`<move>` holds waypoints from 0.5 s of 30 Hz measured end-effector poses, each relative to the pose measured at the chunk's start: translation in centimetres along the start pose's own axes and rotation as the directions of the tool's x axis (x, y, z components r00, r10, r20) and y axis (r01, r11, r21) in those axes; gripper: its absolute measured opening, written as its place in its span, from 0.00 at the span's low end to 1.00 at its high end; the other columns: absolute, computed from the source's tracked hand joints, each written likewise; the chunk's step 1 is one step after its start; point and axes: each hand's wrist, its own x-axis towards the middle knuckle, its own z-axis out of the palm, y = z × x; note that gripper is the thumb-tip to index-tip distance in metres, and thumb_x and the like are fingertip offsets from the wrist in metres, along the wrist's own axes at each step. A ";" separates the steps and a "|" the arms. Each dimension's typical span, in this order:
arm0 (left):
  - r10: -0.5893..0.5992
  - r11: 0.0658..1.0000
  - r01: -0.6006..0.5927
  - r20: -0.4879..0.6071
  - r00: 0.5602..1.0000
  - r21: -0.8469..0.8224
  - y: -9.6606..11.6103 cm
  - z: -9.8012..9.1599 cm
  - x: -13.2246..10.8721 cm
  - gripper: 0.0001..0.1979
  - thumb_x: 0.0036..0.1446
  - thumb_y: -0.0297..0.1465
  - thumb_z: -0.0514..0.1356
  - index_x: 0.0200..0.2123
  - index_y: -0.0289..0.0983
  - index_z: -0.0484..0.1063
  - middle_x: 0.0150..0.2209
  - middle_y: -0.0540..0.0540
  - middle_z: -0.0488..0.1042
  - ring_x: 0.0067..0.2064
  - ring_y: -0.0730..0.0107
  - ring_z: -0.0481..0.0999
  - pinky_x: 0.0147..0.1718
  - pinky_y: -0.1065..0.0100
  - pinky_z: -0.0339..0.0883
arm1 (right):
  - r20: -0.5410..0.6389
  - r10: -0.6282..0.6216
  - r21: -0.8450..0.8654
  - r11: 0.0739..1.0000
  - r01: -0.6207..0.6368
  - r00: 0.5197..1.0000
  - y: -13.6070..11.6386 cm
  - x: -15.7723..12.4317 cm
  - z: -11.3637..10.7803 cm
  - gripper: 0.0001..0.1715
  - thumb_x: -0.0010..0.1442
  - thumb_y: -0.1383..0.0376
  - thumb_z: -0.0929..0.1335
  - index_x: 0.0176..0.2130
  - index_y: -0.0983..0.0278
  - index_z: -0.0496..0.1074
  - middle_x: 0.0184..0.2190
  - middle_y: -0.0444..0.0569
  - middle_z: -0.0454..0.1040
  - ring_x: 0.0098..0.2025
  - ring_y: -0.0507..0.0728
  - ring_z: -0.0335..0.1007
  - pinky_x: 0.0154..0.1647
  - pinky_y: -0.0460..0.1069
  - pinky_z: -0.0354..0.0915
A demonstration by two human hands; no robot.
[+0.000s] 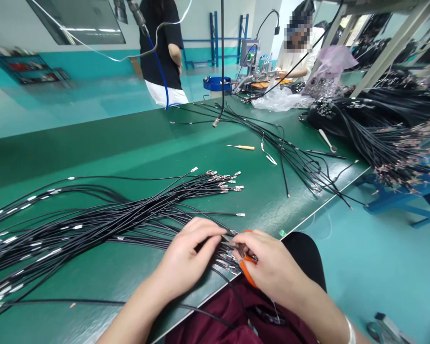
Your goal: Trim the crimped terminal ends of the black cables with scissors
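Observation:
A thick bundle of black wires with metal terminals lies across the green table, its ends fanned out toward the right. My left hand pinches a few wire ends at the table's near edge, fingers closed on them. My right hand grips orange-handled cutters, whose tip meets the wire ends held by the left hand.
A small yellow-handled screwdriver and loose black wires lie mid-table. A large heap of cables sits at the right. One person stands at the far side; another sits at a machine. A hanging cable drops over the table.

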 end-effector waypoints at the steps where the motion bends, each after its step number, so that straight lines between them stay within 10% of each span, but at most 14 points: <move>1: -0.015 0.999 0.017 -0.057 0.998 0.034 -0.3 -0.2 0.2 0.10 0.60 0.26 0.55 0.40 0.40 0.75 0.38 0.47 0.76 0.42 0.68 0.73 0.43 0.66 0.67 | 0.005 -0.014 -0.002 1.000 0.014 1.000 0.2 -0.1 0.2 0.14 0.56 0.74 0.64 0.41 0.59 0.72 0.33 0.47 0.74 0.36 0.57 0.69 0.37 0.51 0.65; 4: 0.019 0.989 -0.008 -0.072 0.997 0.148 -1.0 -0.5 0.9 0.10 0.60 0.26 0.54 0.40 0.39 0.76 0.38 0.46 0.77 0.41 0.67 0.73 0.42 0.65 0.68 | -0.001 -0.040 0.028 0.999 0.040 0.999 0.5 -0.3 0.4 0.13 0.56 0.73 0.65 0.40 0.59 0.72 0.34 0.48 0.74 0.36 0.57 0.70 0.37 0.50 0.66; 11: 0.070 0.933 -0.157 0.266 0.961 0.323 -0.9 1.0 3.4 0.13 0.60 0.25 0.53 0.43 0.38 0.76 0.38 0.43 0.77 0.43 0.61 0.71 0.44 0.58 0.65 | -0.124 0.099 0.096 0.992 -0.087 0.987 1.8 -0.8 -0.8 0.08 0.59 0.65 0.66 0.40 0.61 0.72 0.35 0.50 0.75 0.36 0.58 0.71 0.39 0.53 0.67; 15: 0.046 0.962 -0.087 0.160 0.986 0.259 -0.6 1.1 4.0 0.11 0.60 0.26 0.54 0.37 0.39 0.77 0.34 0.46 0.76 0.39 0.65 0.72 0.41 0.62 0.66 | -0.169 0.308 0.340 0.910 -0.238 0.936 3.1 -0.5 -1.9 0.10 0.57 0.60 0.67 0.40 0.61 0.71 0.35 0.50 0.76 0.37 0.58 0.73 0.42 0.54 0.68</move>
